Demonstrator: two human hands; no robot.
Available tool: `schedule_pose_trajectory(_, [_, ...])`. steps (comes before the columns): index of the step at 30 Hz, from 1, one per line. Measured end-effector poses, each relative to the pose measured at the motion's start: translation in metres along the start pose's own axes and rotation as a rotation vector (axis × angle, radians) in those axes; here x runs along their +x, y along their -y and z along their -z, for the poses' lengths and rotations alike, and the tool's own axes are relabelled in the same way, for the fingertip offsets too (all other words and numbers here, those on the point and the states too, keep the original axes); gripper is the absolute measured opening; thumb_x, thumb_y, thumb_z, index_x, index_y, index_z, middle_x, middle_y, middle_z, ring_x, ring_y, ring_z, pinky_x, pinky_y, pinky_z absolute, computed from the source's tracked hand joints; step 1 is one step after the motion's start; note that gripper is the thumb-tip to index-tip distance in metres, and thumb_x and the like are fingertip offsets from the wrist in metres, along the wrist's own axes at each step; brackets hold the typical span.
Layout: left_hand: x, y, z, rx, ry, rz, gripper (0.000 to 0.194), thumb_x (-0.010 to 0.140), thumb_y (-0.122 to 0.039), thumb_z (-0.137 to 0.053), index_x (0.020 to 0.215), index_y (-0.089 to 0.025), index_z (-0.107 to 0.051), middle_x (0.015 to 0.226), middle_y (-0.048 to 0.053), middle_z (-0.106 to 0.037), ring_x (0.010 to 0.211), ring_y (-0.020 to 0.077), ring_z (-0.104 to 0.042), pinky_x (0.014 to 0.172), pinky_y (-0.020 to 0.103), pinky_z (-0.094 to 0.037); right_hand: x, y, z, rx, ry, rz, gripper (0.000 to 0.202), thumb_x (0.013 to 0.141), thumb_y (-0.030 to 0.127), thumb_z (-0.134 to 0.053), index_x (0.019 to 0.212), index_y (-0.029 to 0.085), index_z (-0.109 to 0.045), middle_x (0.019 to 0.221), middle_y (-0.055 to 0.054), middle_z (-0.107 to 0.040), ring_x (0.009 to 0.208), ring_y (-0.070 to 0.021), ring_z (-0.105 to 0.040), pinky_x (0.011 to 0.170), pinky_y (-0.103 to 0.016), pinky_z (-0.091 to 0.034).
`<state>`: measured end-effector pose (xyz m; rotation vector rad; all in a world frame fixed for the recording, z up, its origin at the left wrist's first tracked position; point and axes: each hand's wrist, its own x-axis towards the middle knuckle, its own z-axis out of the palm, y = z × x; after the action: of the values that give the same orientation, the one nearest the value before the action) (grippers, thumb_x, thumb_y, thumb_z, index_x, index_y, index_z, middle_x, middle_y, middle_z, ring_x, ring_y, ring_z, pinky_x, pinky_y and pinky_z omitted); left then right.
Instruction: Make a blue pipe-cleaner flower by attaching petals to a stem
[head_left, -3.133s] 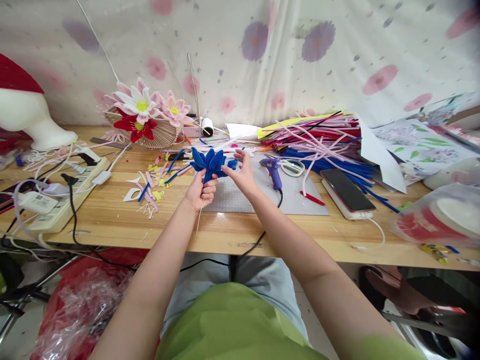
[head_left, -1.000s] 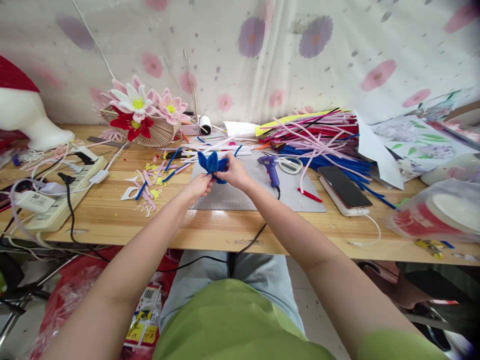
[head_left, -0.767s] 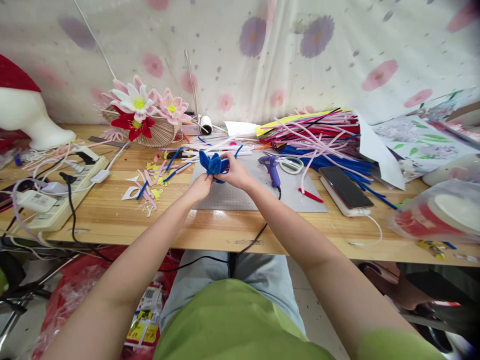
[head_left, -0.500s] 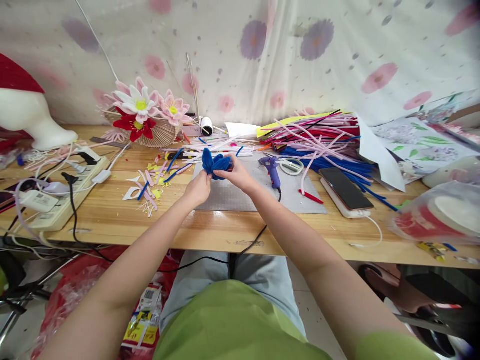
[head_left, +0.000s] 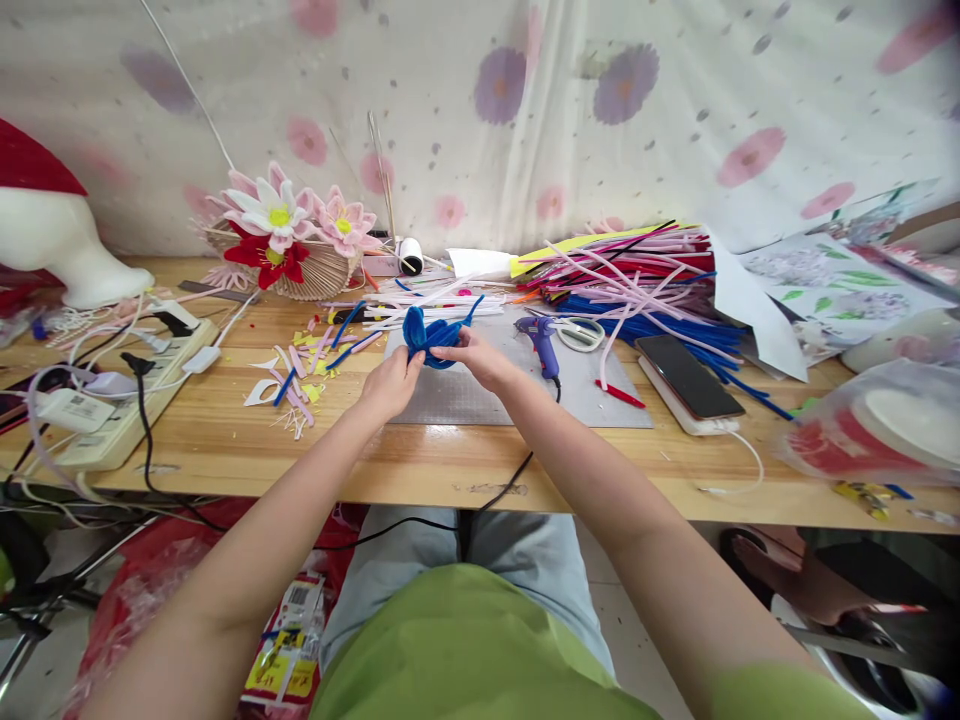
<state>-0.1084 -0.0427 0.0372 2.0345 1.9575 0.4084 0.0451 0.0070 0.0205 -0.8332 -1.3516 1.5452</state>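
A blue pipe-cleaner flower [head_left: 429,336] with several looped petals is held between both hands above the grey mat [head_left: 435,405]. My left hand [head_left: 391,380] pinches its lower left side. On its right side, the fingers of my right hand [head_left: 480,358] are closed on a petal, and a blue tip pokes up above them. Right of the hands, a purple glue gun [head_left: 541,345] lies on the mat beside white-handled scissors [head_left: 581,334] and a red pen-like tool [head_left: 621,394].
Pipe cleaners [head_left: 637,280] are heaped at the back right, near a phone [head_left: 690,375] on a white block. Cut scraps [head_left: 300,370] lie left of the mat. Farther left are a power strip [head_left: 142,400] and a flower-decorated fan [head_left: 315,275]. A wrapped tub [head_left: 885,420] stands far right.
The blue flower has turned in my hands, so its petals look narrower and a pointed tip shows at its right. My left hand has shifted slightly left and the view has moved a little.
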Motion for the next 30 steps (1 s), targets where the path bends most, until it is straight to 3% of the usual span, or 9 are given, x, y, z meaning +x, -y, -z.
schedule_pose_trajectory(7, [-0.001,0.002,-0.001,0.065,-0.046,0.011,0.039,0.092,-0.042,-0.025,0.105,-0.017,-0.052,0.102,0.016,-0.064,0.096,0.0300,-0.060,0.075,0.035,-0.041,-0.005,0.006,0.002,0.001,-0.024,-0.011,0.053,0.046,0.041,-0.082,0.085,0.018,-0.054,0.072,0.003,-0.061,0.067,-0.0108,-0.055,0.069,-0.026,-0.044])
schedule_pose_trajectory(17, [-0.002,0.004,0.001,0.080,-0.046,-0.034,0.036,0.093,-0.041,-0.027,0.106,-0.018,-0.051,0.098,0.013,-0.064,0.094,0.0268,-0.060,0.074,0.031,-0.040,-0.006,0.005,0.005,-0.001,0.020,-0.040,0.048,0.046,0.046,-0.080,0.074,0.017,-0.055,0.070,0.003,-0.059,0.065,-0.0095,-0.052,0.068,-0.025,-0.042])
schedule_pose_trajectory(23, [0.000,0.004,0.002,0.071,-0.027,-0.023,0.037,0.093,-0.039,-0.026,0.106,-0.016,-0.052,0.100,0.015,-0.064,0.095,0.0288,-0.060,0.075,0.033,-0.040,-0.011,0.009,0.007,-0.037,0.076,0.012,0.043,0.057,0.051,-0.073,0.074,0.017,-0.054,0.069,0.004,-0.056,0.065,-0.0089,-0.050,0.067,-0.024,-0.040])
schedule_pose_trajectory(30, [-0.002,0.005,0.001,0.015,-0.005,-0.035,0.032,0.092,-0.037,-0.030,0.100,-0.017,-0.053,0.100,0.013,-0.064,0.096,0.0257,-0.059,0.078,0.032,-0.041,-0.006,0.004,0.010,-0.119,0.024,0.008,0.047,0.051,0.053,-0.075,0.068,0.016,-0.051,0.065,0.004,-0.053,0.062,-0.0083,-0.047,0.063,-0.024,-0.038])
